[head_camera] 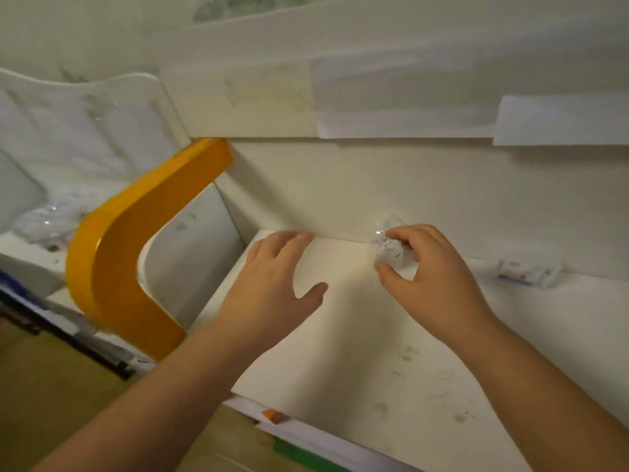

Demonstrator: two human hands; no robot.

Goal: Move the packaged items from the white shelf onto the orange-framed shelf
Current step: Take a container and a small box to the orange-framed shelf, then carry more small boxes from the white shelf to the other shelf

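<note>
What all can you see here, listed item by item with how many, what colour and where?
clear packet: one, transparent with white contents, back of white shelf, at the right hand's fingertips
small boxed packet: one, white with blue and red print, back right of white shelf
white shelf: one, white, scuffed, centre
orange frame: one, orange, left
clear packets: a pile, count unclear, far left behind the orange frame
paper sheets: several, white, on the wall
left hand: open, over the shelf
right hand: fingers curled round the clear packet

You see a clear-wrapped packet (388,248) at the white shelf's (357,335) far edge, another packet (526,272) lying farther right, and the orange-framed shelf (112,253) at left holding blurred packets (47,221).
</note>
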